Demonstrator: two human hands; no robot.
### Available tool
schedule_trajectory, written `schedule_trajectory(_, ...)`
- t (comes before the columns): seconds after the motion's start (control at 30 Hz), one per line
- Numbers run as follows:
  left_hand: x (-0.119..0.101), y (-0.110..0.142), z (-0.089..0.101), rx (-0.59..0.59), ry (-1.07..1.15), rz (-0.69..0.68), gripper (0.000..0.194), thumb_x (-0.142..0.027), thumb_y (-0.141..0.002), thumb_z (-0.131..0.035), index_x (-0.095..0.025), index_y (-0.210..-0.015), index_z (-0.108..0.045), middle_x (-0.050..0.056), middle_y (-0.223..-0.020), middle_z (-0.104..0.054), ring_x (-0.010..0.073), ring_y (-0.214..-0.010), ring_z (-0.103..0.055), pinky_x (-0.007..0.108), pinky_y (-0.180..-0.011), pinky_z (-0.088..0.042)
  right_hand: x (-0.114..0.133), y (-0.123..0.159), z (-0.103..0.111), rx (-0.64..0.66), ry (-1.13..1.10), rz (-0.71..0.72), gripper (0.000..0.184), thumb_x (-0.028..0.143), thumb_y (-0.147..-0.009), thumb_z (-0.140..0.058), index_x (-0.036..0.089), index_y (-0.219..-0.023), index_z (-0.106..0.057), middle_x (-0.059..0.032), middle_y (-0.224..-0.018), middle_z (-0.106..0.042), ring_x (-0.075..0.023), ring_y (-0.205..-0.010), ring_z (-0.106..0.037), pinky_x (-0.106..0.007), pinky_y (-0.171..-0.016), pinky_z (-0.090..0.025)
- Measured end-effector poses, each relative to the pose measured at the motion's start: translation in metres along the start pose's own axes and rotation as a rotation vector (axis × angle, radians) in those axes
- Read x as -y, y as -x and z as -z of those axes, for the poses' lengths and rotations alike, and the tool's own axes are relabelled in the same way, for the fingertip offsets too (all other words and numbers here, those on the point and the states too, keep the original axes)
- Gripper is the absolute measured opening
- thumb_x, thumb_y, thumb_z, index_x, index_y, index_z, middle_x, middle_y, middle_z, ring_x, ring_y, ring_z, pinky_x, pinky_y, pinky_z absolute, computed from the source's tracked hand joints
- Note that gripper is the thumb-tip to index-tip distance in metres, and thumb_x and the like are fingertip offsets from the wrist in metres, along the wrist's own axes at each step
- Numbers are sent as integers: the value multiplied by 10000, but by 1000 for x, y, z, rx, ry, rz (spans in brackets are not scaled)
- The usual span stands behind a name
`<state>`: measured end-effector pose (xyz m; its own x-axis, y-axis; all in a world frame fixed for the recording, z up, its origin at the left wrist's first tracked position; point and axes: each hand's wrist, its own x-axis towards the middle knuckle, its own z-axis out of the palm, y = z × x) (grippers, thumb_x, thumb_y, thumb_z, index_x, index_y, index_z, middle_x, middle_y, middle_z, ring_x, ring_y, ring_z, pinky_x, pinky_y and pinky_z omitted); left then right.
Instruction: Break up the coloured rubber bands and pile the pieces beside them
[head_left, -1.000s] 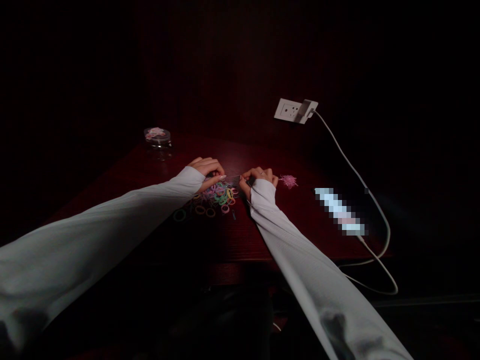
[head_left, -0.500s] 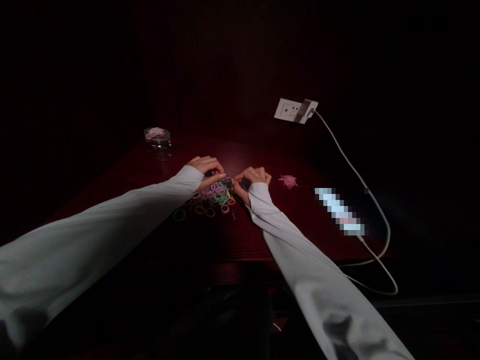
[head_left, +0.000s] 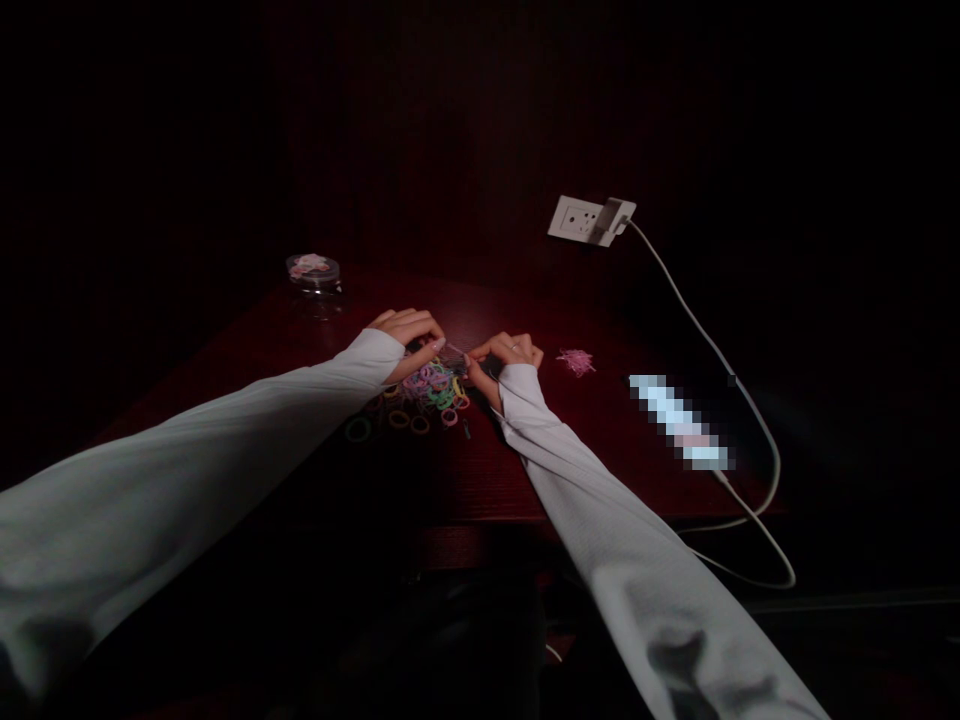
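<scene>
My left hand point(head_left: 411, 335) is closed in a pinch, thumb against the fingertips. Just right of it, my right hand point(head_left: 501, 362) is pinched too. Between the fingertips runs a thin pinkish elastic band point(head_left: 455, 349), gripped at both ends. Beneath and in front of the hands lies a pile of colourful hair ties point(head_left: 431, 385), in purple, green, yellow and pink, partly covered by my left hand. Several larger ring-shaped ties point(head_left: 399, 420) lie loose along its near side.
To the right sits a small heap of pink bands point(head_left: 576, 362). A blurred-out phone point(head_left: 679, 425) lies further right, joined by a white cable point(head_left: 697, 325) to a wall socket point(head_left: 577, 219). A clear round jar point(head_left: 315, 275) stands at the table's point(head_left: 480, 480) back left.
My left hand has shifted slightly left, away from the right one, so the band between them shows more stretched. My right hand has barely moved.
</scene>
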<state>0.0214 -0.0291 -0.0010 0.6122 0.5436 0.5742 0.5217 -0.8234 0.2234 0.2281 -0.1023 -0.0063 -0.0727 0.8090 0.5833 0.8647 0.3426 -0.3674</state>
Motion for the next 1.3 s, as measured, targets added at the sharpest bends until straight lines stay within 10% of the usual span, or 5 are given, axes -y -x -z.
schedule_trajectory(1.3,1,0,0,94,-50,-94,311,-335,-1021,-401,-207,-998,-684,50,-996,-742,225,-952,-618,361,-865,-378,1,0,0,28,10,35,227,404,-979,-590,267,-892,-749,-9,-904,-712,-231,-1000,-533,-369,-962,-284)
